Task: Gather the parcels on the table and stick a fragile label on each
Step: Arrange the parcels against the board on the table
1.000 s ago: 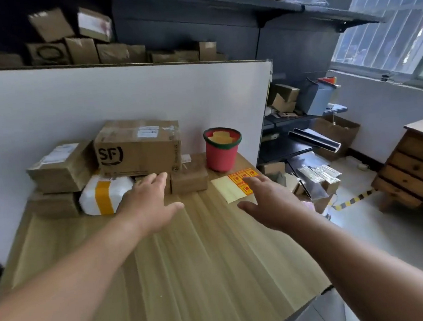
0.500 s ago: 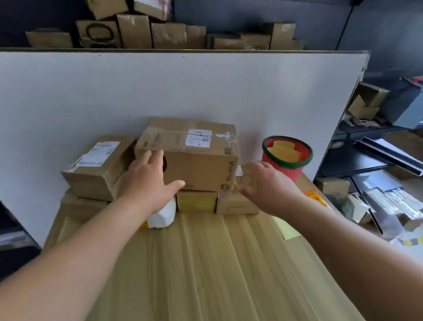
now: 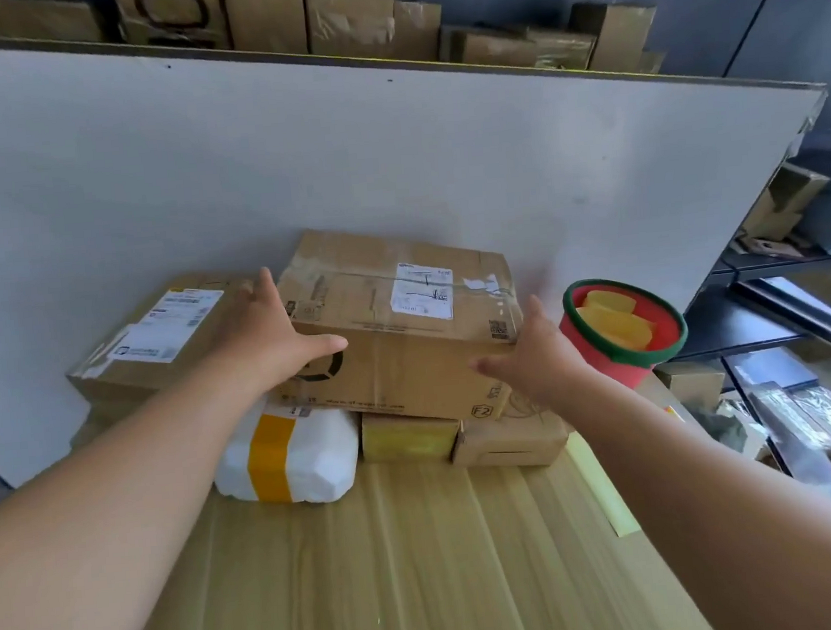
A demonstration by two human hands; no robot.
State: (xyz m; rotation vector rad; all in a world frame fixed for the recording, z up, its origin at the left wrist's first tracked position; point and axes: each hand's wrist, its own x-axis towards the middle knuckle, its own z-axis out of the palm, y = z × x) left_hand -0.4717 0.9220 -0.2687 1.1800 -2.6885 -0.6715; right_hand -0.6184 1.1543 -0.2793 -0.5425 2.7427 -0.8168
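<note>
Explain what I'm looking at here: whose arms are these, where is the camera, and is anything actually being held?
There is no machine; a person wears one camera on the head, looking down at bare arms. The left hand and right hand are open, fingers spread, placed at either end of the big cardboard box; nothing looks lifted. That box sits on a white parcel with yellow tape, a small yellow box and a small brown box on the wooden table. A red tub stands on the right.
</note>
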